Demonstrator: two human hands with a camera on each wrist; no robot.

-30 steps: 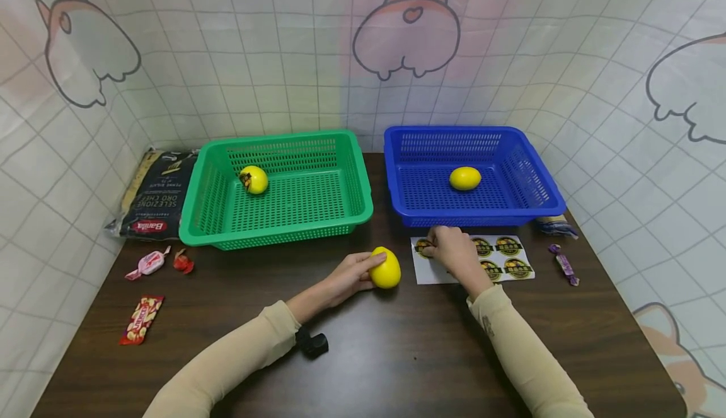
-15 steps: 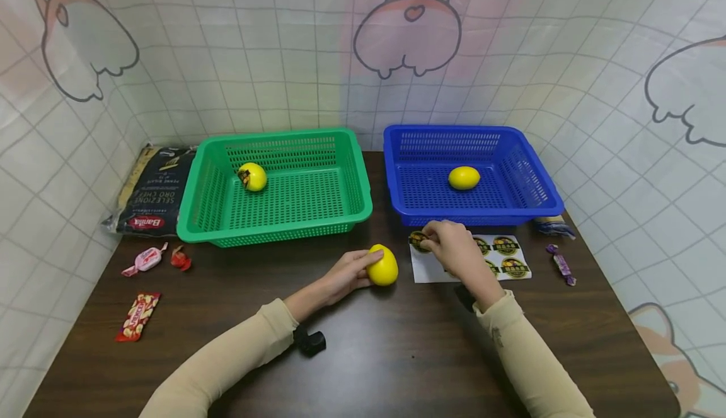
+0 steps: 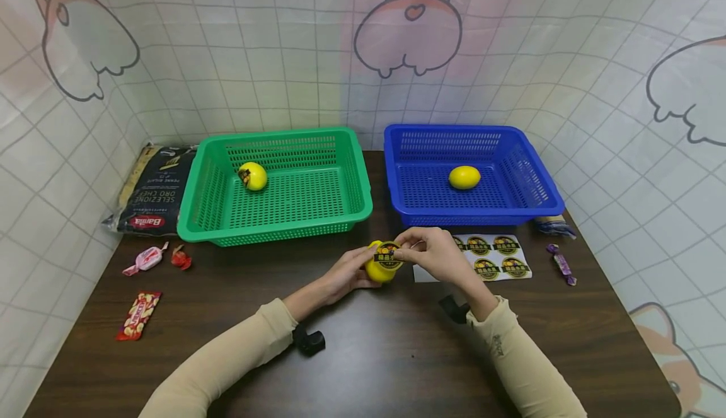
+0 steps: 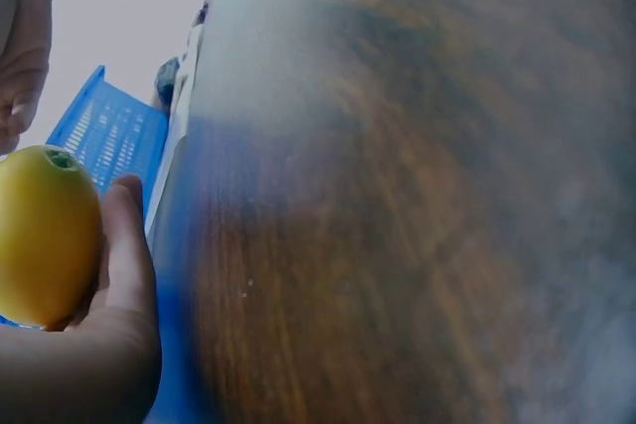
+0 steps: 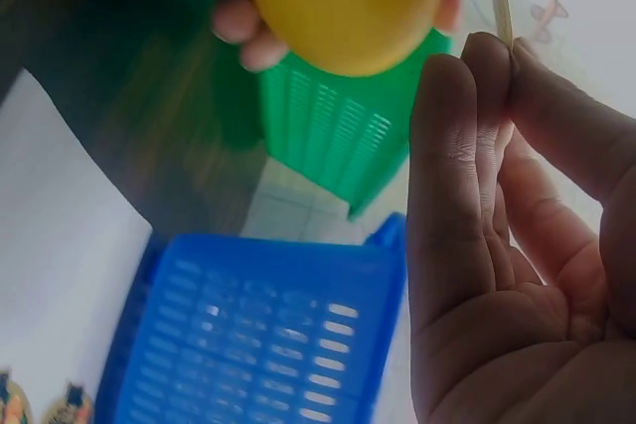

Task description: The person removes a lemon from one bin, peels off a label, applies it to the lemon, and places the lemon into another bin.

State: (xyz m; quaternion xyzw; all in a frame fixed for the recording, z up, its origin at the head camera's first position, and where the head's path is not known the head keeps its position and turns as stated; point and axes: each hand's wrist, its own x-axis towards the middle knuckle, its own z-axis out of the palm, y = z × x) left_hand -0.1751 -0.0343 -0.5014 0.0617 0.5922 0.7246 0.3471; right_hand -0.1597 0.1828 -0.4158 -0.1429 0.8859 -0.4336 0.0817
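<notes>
The smooth yellow lemon-shaped fruit (image 3: 379, 268) rests on the dark wooden table (image 3: 363, 355), just in front of the green plastic basket (image 3: 278, 181). The left hand (image 3: 346, 273) curls around it from the side. The right hand (image 3: 433, 255) pinches a round black-and-gold sticker (image 3: 388, 255) against the top of the fruit; it seems not pressed flat yet.

Inside the green basket lies a yellow fruit already carrying a dark sticker (image 3: 252, 176). To the right of this basket, the blue plastic basket (image 3: 471, 175) holds one plain yellow fruit (image 3: 464, 177), so at least that one is left. In front of it the white sticker sheet (image 3: 493, 257) keeps several stickers; their writing is too small to read.

Left of the green basket, the dark pasta bag (image 3: 153, 191) reads "Barilla" and "Selezione Oro Chef", seen upside down.
</notes>
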